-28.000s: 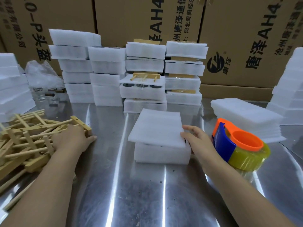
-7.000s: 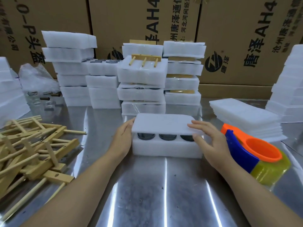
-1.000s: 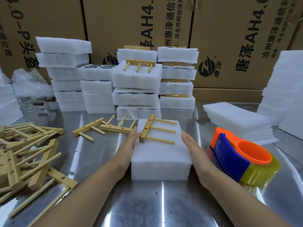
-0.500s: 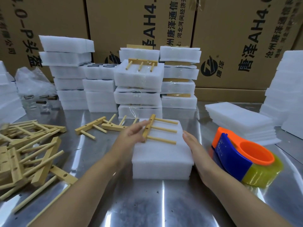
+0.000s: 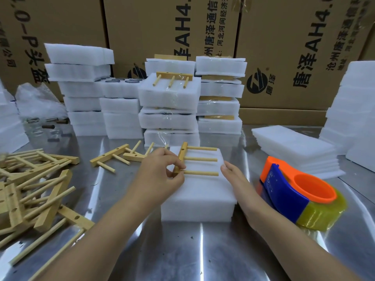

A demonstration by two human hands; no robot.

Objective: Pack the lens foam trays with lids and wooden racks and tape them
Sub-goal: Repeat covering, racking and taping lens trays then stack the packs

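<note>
A white foam tray with its lid on point(image 5: 199, 196) sits in the middle of the steel table. A wooden rack point(image 5: 197, 160) with three dowels lies on the lid, dowels pointing right. My left hand point(image 5: 162, 173) pinches the near end of the rack's bar between thumb and fingers. My right hand point(image 5: 236, 177) rests flat against the tray's right side, fingers straight. The orange and blue tape dispenser point(image 5: 298, 191) with yellowish tape lies just right of that hand.
Loose wooden racks point(image 5: 36, 185) are heaped at the left, two more point(image 5: 119, 157) beside the tray. Stacks of packed foam trays point(image 5: 170, 106) stand behind. Flat foam lids point(image 5: 294, 151) are piled at the right. Cardboard boxes point(image 5: 300, 47) wall the back.
My left hand has left the tray's left side and taken hold of the rack's bar on the lid. My right hand stays at the tray's right side.
</note>
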